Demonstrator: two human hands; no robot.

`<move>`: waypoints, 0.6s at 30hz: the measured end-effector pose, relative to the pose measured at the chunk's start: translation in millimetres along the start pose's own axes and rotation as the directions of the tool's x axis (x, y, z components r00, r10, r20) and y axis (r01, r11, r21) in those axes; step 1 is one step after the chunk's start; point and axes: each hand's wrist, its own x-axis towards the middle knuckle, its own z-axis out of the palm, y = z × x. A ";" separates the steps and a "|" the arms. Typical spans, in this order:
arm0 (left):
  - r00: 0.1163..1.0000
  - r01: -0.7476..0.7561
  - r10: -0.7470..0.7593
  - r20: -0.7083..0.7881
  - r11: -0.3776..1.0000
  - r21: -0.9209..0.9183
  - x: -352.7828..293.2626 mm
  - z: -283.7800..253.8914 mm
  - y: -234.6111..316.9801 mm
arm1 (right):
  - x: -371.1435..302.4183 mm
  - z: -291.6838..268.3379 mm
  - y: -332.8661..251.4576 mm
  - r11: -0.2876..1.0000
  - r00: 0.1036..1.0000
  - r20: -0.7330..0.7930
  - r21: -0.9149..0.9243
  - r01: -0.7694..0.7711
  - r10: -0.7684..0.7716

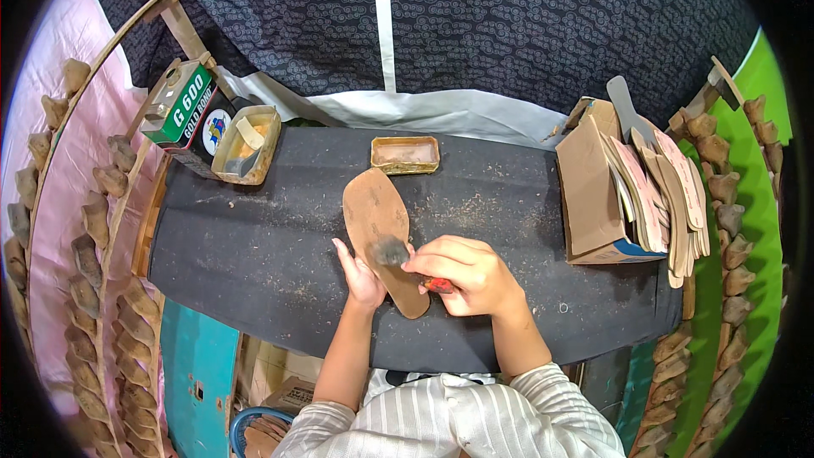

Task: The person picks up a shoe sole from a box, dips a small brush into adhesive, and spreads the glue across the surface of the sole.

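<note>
A brown shoe insole (374, 203) is held at a slant over the black work table, its broad end pointing away from me. My left hand (365, 280) supports it from the left and below; the thumb side shows at its edge and the other fingers are mostly hidden. In my right hand (472, 276) is a brush with a red handle (438, 285), gripped between the fingers. Its grey, slightly blurred bristle head (390, 251) lies over the middle of the insole and seems to touch it.
Beyond the insole stands a small rectangular tin (404, 155). A metal can (188, 114) and a tub (270, 146) with scrapers sit at the back left. A cardboard box (590, 191) of insoles (670, 195) stands right. Racks of shoe lasts (87, 259) flank the table (509, 229), which carries scattered crumbs.
</note>
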 end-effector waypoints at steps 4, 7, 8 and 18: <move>0.968 -0.076 0.084 -0.238 0.996 0.043 3.8 8.0 -3.4 | 3.3 8.0 4.7 0.996 0.995 -0.094 -0.080 0.036 -0.043; 0.989 -0.083 0.108 -0.102 0.972 0.220 1.0 3.2 -1.3 | 1.3 8.5 1.8 0.999 0.999 -0.030 -0.032 0.021 -0.022; 0.988 -0.085 0.110 -0.105 0.972 0.220 1.7 -1.1 -0.6 | 0.9 7.3 0.0 1.000 1.000 0.013 -0.012 0.007 -0.007; 0.989 -0.118 0.121 -0.081 0.992 0.038 8.2 -17.7 1.4 | 1.7 -12.5 8.5 0.992 0.989 -0.077 0.034 -0.125 0.127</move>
